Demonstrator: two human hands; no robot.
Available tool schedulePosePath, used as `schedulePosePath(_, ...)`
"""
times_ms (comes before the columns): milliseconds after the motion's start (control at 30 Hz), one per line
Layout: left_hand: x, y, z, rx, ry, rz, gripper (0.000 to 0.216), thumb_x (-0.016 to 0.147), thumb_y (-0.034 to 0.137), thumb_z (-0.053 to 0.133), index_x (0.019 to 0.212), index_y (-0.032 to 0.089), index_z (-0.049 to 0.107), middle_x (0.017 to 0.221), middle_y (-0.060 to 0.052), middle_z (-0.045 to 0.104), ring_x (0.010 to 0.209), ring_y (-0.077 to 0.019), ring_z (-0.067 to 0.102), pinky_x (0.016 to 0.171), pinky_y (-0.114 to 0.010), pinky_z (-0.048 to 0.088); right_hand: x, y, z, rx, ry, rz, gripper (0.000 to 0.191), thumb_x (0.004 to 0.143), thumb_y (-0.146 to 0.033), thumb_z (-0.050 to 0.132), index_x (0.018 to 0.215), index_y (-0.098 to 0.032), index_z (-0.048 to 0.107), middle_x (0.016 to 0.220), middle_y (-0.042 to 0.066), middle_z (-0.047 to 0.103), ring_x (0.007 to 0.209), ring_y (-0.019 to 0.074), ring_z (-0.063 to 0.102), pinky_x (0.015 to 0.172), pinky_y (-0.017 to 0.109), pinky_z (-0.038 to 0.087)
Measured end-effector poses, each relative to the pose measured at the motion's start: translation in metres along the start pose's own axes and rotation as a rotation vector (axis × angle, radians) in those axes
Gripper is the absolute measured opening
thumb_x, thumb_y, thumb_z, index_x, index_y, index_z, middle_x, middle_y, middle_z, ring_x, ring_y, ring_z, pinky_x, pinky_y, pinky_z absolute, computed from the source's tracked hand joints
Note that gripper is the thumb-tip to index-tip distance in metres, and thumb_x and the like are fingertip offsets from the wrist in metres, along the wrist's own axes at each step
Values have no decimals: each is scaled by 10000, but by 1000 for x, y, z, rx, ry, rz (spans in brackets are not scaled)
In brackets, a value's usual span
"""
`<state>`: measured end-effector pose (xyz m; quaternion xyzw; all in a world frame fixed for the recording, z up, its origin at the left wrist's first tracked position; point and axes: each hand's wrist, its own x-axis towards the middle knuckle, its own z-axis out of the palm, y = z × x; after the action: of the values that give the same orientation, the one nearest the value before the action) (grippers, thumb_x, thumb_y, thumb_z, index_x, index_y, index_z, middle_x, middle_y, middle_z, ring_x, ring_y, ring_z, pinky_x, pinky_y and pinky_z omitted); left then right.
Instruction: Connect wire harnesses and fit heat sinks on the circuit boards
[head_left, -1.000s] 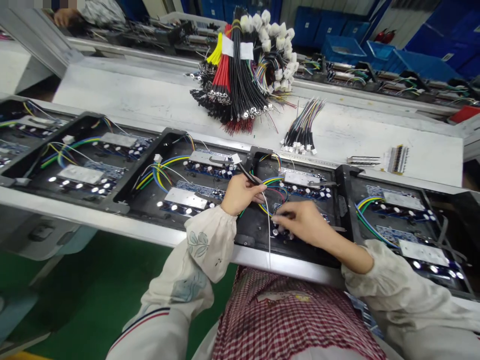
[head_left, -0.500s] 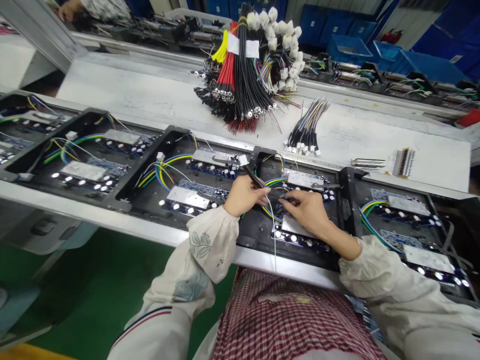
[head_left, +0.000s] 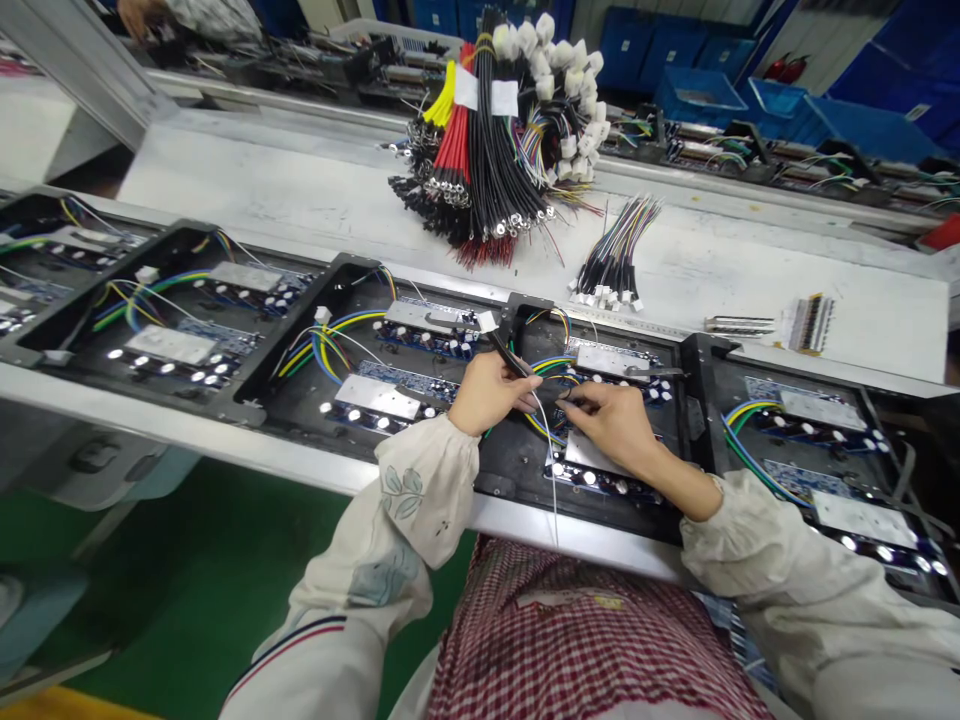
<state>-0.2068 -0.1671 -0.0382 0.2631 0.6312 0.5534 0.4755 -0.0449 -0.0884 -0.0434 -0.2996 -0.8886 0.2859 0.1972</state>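
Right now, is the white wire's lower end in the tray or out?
Out: the white wire runs from the left hand over the tray, past its near edge, across the rail.

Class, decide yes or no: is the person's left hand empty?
No, the left hand pinches a black cable with a white plug at its upper end.

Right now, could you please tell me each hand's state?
Left hand: closed, holding a black-sleeved wire harness with a white connector.
Right hand: closed in a pinch; any held item is unclear.
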Motion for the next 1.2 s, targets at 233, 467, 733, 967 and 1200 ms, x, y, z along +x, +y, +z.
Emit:
schedulePosePath(233, 0, -1, -1, -3, 0, 17, 161, 686, 104, 695, 725, 116, 539, 528, 10, 619, 488, -159, 648, 472, -246, 572, -2, -16, -20, -147, -248, 39, 136, 741, -310, 706, 821, -202, 727, 765, 32, 729, 623, 158, 642, 583, 250, 434)
schedulePosePath(467, 0, -7, -2, 19, 1, 77, 266, 680, 243, 716, 741, 148, 475, 545, 12, 609, 519, -176, 658, 534, -303, 581, -41, -27, -40, -71, -573, -4, 106, 813, -264, 628, 752, -205, 692, 754, 20, 705, 690, 158, 640, 622, 251, 432)
schedulePosePath(733, -18, -6, -16, 991, -61, 714, 204, 746, 81, 486, 583, 203, 491, 622, 5, 520, 735, -159, 591, 1071, -464, 358, -8, 28, -41, -66, -82, 214, 27, 688, -204, 733, 709, -189, 726, 689, 10, 718, 613, 154, 642, 604, 255, 461)
schedulePosePath(967, -25, -21, -1, 1148, -154, 755, 345, 666, -18, 408, 419, 223, 411, 490, 17, 197, 672, -190, 488, 1134, -504, 243, -3, 31, -26, -118, -127, 226, 71, 695, -217, 726, 752, -174, 735, 693, 25, 717, 600, 144, 631, 591, 248, 452)
schedulePosePath(1200, -25, -16, -5, 1597, -115, 880, 399, 821, 43, 362, 555, 201, 614, 591, -23, 418, 789, -177, 528, 1174, -425, 226, -3, 32, -27, -128, -157, 240, 63, 706, -220, 717, 748, -175, 733, 690, 18, 712, 592, 132, 622, 583, 234, 444)
